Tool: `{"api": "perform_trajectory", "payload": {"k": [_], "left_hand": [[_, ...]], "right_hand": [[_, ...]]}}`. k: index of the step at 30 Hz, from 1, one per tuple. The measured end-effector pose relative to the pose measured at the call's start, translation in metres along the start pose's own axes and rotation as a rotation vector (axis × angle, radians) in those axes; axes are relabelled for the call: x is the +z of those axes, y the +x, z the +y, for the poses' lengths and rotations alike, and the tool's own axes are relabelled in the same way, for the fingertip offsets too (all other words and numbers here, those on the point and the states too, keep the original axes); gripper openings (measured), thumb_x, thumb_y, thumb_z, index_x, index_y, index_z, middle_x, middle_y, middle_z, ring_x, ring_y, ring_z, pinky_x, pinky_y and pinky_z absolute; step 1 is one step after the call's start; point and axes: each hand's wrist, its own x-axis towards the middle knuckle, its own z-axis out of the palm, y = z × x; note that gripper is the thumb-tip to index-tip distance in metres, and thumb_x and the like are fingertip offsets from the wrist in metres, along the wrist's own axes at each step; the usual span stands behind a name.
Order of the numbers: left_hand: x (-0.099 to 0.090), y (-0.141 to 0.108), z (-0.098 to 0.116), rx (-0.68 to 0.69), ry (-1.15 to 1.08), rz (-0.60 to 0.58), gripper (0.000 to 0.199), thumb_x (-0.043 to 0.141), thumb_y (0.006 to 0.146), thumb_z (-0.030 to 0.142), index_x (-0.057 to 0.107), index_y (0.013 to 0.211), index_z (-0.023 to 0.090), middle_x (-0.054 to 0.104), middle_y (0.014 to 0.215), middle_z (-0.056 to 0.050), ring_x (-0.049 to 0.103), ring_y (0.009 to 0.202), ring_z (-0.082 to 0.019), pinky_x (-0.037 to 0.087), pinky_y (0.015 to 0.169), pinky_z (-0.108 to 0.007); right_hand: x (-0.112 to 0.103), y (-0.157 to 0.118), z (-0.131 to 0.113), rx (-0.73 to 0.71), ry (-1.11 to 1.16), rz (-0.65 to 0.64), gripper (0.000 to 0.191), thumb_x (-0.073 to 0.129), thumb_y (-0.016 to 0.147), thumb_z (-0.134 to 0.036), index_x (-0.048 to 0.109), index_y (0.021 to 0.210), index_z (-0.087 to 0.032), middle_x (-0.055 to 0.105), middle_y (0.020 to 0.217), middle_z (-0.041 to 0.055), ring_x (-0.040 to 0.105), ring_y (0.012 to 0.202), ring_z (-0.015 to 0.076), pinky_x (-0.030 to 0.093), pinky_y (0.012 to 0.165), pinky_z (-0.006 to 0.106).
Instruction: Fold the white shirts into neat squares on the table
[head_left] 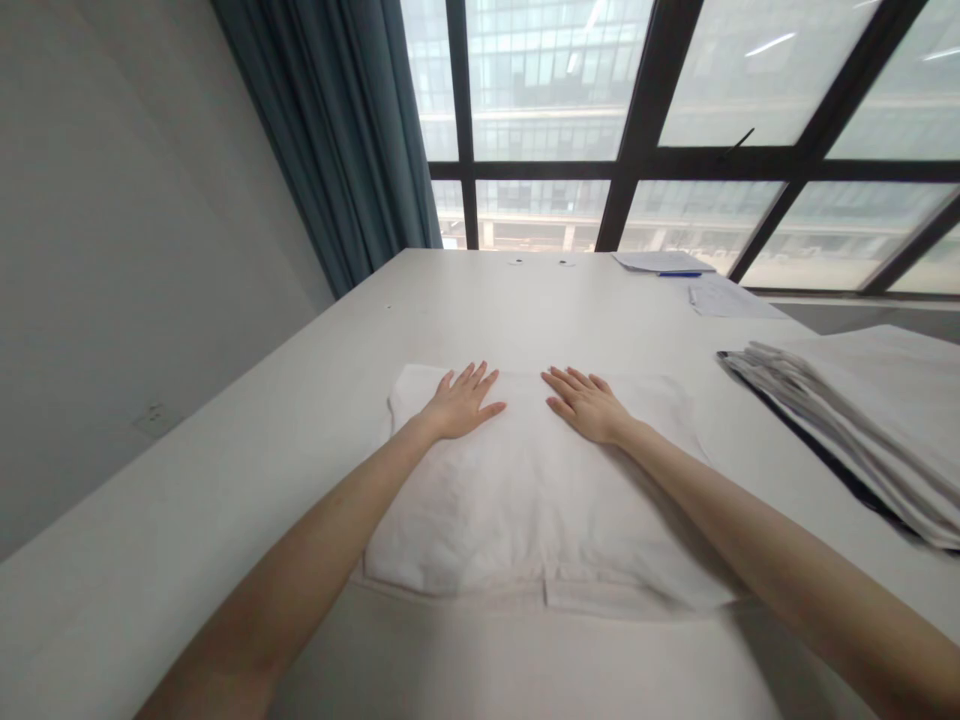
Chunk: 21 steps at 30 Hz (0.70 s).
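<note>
A white folded cloth garment (pixel 525 500) lies on the white table (pixel 225 470) right in front of me, with soft wrinkles over its middle and a slit or seam at its near edge. My left hand (pixel 461 402) rests flat on its far left part, fingers spread. On the far right part lies my right hand (pixel 585 402), palm down with the fingers stretched out and the thumb apart. Both hands touch the fabric and neither grips it. My right forearm hides some of the cloth's right side.
A stack of folded white cloths (pixel 877 420) on a dark base sits at the right. Farther back are papers (pixel 664 261), a blue pen (pixel 679 274) and another sheet (pixel 735 300). A blue curtain (pixel 345 130) and windows stand beyond; a wall runs along the left.
</note>
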Motion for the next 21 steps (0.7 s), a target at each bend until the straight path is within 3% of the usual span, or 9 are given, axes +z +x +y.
{"api": "perform_trajectory", "payload": {"k": [6, 15, 21], "left_hand": [[0.004, -0.003, -0.011, 0.01, -0.008, 0.007, 0.075, 0.016, 0.096, 0.062, 0.015, 0.154, 0.014, 0.007, 0.16, -0.012, 0.006, 0.148, -0.025, 0.011, 0.118, -0.049], [0.009, -0.022, -0.052, -0.026, 0.025, 0.013, 0.071, 0.017, 0.098, 0.056, 0.016, 0.154, 0.013, 0.009, 0.16, -0.011, 0.009, 0.148, -0.024, 0.014, 0.118, -0.045], [0.004, -0.031, -0.057, -0.037, 0.047, 0.018, 0.07, 0.02, 0.098, 0.054, 0.019, 0.153, 0.01, 0.013, 0.159, -0.014, 0.012, 0.148, -0.023, 0.015, 0.118, -0.042]], "right_hand": [[-0.002, -0.014, 0.028, 0.064, -0.018, -0.004, 0.061, 0.017, 0.098, -0.055, 0.025, 0.152, -0.029, 0.025, 0.159, -0.0004, 0.02, 0.146, 0.0229, 0.021, 0.116, 0.05], [-0.004, -0.044, 0.083, 0.177, -0.098, 0.027, 0.061, 0.017, 0.097, -0.054, 0.028, 0.151, -0.03, 0.028, 0.158, 0.0006, 0.026, 0.144, 0.0235, 0.025, 0.114, 0.05], [-0.002, -0.064, 0.105, 0.284, -0.132, 0.073, 0.061, 0.015, 0.097, -0.054, 0.032, 0.149, -0.028, 0.031, 0.156, 0.001, 0.029, 0.143, 0.0247, 0.028, 0.112, 0.053]]}}
